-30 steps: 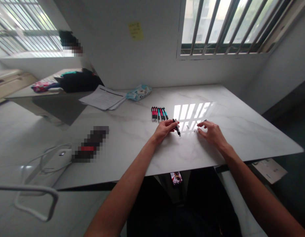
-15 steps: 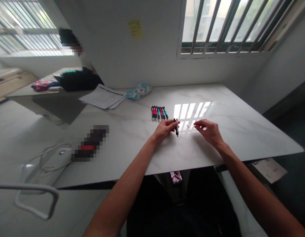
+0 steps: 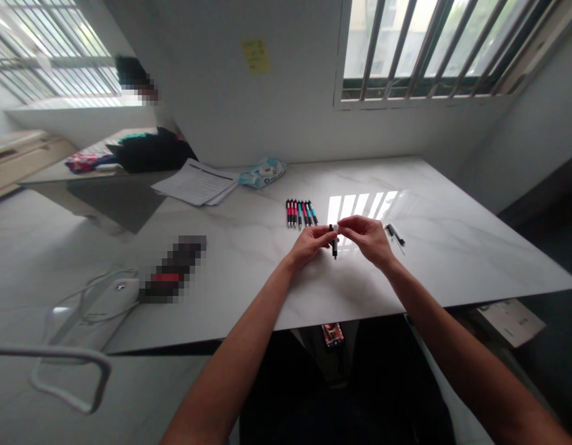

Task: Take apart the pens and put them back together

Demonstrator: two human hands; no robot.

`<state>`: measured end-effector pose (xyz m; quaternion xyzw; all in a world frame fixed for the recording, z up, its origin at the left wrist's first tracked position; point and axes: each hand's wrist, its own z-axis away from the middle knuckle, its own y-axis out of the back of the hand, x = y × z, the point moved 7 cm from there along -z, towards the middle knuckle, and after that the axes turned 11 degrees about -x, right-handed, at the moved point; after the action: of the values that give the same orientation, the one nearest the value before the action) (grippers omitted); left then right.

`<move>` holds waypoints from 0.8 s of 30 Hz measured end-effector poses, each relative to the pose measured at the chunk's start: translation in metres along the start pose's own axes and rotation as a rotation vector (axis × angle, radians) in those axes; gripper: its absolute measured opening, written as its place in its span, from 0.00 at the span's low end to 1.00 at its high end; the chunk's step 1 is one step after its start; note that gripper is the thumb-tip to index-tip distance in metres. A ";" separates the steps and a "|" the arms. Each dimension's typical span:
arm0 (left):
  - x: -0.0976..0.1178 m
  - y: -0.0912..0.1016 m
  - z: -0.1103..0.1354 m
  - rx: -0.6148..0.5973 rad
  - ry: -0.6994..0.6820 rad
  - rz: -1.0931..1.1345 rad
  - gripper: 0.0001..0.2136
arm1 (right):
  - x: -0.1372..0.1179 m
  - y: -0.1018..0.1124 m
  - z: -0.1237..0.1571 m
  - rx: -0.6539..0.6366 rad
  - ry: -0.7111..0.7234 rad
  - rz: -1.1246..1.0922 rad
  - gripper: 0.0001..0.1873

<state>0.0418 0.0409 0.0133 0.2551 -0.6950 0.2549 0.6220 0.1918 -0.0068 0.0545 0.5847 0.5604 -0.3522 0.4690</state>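
My left hand (image 3: pixel 312 244) is closed around a black and white pen (image 3: pixel 335 250), held nearly upright over the table. At the upper part of this pen, my right hand (image 3: pixel 365 238) has its thumb and fingertips pinched together, close to my left fingertips. Whatever sits in that pinch is too small to make out. Just right of my right hand lie dark pen parts (image 3: pixel 396 235), with a thin pale piece beside them. Beyond my left hand, several red, teal and black pens (image 3: pixel 301 213) lie side by side in a row.
A white marbled table (image 3: pixel 249 272) carries papers (image 3: pixel 197 182) and a blue wipes packet (image 3: pixel 262 173) toward the back. To the left are a pixelated dark object (image 3: pixel 175 272) and a white device with cables (image 3: pixel 112 303). A lit phone (image 3: pixel 332 335) shows below the front edge.
My right hand has moved left to the pen, its fingertips now at the upper part. The dark pen parts it covered have come into view. My left hand still holds the pen.
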 end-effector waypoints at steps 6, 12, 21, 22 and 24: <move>0.001 -0.003 -0.001 -0.031 -0.012 -0.037 0.22 | 0.006 -0.005 0.011 -0.008 -0.003 0.071 0.16; -0.001 -0.001 -0.001 -0.006 0.000 -0.030 0.24 | -0.013 -0.005 0.016 0.004 0.069 0.356 0.13; -0.005 -0.002 -0.003 -0.030 0.009 -0.039 0.21 | -0.012 0.013 0.006 0.160 -0.003 0.315 0.15; -0.005 -0.002 -0.003 -0.039 0.009 -0.041 0.20 | -0.012 0.011 0.004 0.161 0.002 0.283 0.15; -0.004 -0.003 -0.003 -0.054 0.009 -0.044 0.20 | -0.013 0.007 0.002 0.149 0.010 0.209 0.16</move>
<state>0.0464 0.0404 0.0092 0.2524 -0.6930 0.2235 0.6372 0.1970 -0.0128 0.0669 0.6750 0.4710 -0.3389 0.4557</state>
